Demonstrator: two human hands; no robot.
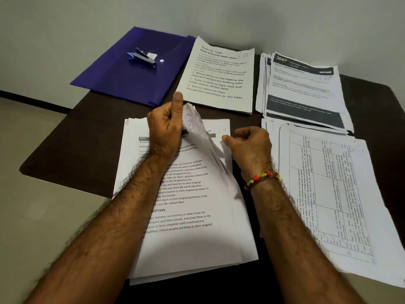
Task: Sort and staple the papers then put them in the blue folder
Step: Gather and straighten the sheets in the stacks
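A thick stack of printed papers [186,216] lies in front of me on the dark table [87,128]. My left hand [166,128] grips the lifted top right corners of several upper sheets, thumb pointing up. My right hand [249,148] rests beside the stack's right edge, fingers curled, its thumb and fingertips at the edges of the sheets below. The blue folder [122,82] lies at the far left of the table, and a stapler [142,58] sits on it.
A "Wipe balcony table clean" stack [219,77] lies beyond my hands. A pile headed 3667 [304,91] sits at the far right. Sheets with tables [333,198] cover the near right. The folder overhangs the table's far left edge.
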